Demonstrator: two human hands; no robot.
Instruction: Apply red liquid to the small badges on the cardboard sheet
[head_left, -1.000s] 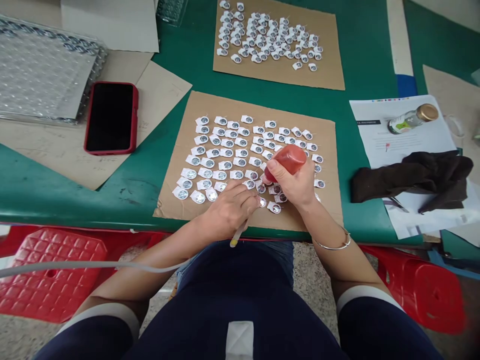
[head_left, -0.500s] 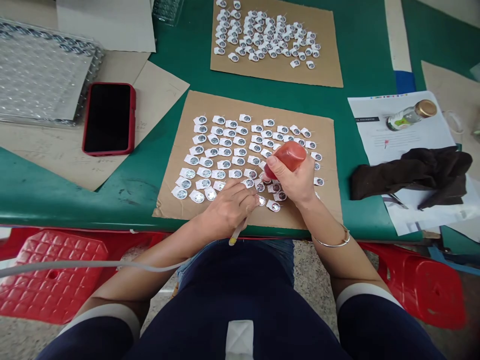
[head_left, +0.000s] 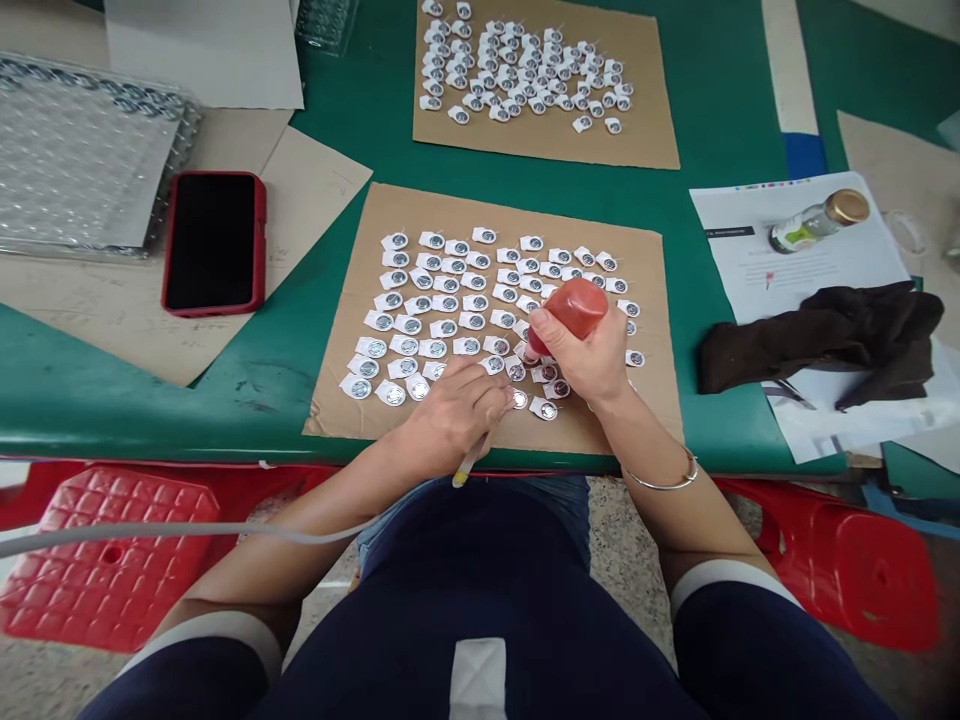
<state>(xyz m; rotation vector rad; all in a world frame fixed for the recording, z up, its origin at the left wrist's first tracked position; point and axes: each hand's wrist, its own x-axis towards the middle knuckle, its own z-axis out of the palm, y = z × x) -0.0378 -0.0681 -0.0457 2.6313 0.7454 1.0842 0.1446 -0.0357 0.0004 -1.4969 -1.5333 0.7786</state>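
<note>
Rows of small white tabs with round silver-and-dark discs lie on a brown cardboard sheet. My right hand is wrapped round a red squeeze bottle, tilted with its lower end down over the tabs at the right. To its left, my left hand rests at the cardboard's front edge, fingers closed round a thin pale stick with a yellow end. Its fingertips are beside a disc. The stick's other end is hidden by the fingers.
A second cardboard with more tabs lies behind. At the left are a red-cased phone and bubble wrap. At the right, a glass jar and dark cloth lie on papers. Red stools stand below the table.
The view has shifted slightly. The bottle and my right hand have barely moved against the cardboard; my left hand still holds the stick in nearly the same place.
</note>
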